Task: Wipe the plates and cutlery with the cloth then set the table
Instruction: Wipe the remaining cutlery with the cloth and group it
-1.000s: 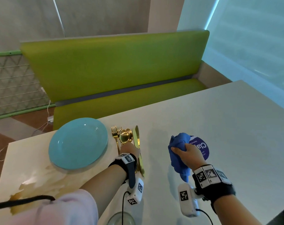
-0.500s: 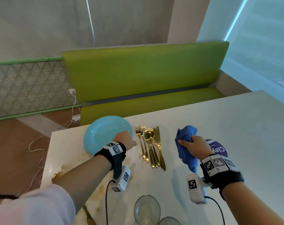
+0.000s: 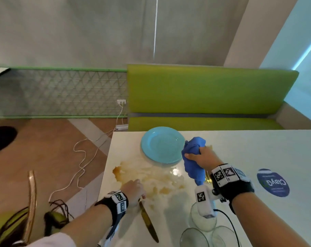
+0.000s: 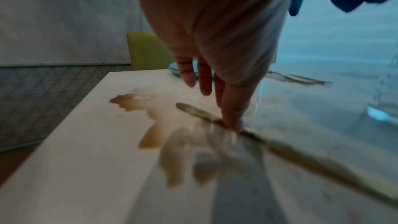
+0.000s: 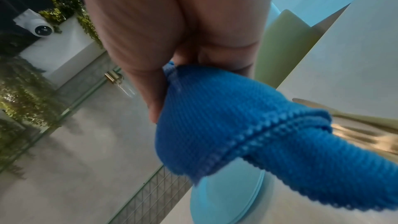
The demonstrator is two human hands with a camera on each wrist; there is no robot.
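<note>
A turquoise plate [image 3: 162, 145] lies at the far left of the white table [image 3: 240, 154]. My right hand [image 3: 197, 155] grips a bunched blue cloth [image 3: 193, 152] just right of the plate's rim, above it in the right wrist view, where the cloth [image 5: 247, 125] fills the middle. Gold cutlery [image 5: 366, 125] lies beyond the cloth and is mostly hidden in the head view. A gold knife [image 3: 148, 221] lies apart near the front left edge. My left hand [image 4: 215, 94] has straight fingers, one fingertip touching the knife [image 4: 280, 147].
A brown stain [image 3: 151, 177] spreads over the table between the plate and the knife. Clear glass bowls [image 3: 202, 220] stand at the front, under my right wrist. A round blue sticker [image 3: 273, 182] is at the right. A green bench [image 3: 204, 93] runs behind the table.
My left hand has left the plate's edge and come back to the lone knife at the front left. My right hand has carried the cloth left, beside the plate. The view swung left.
</note>
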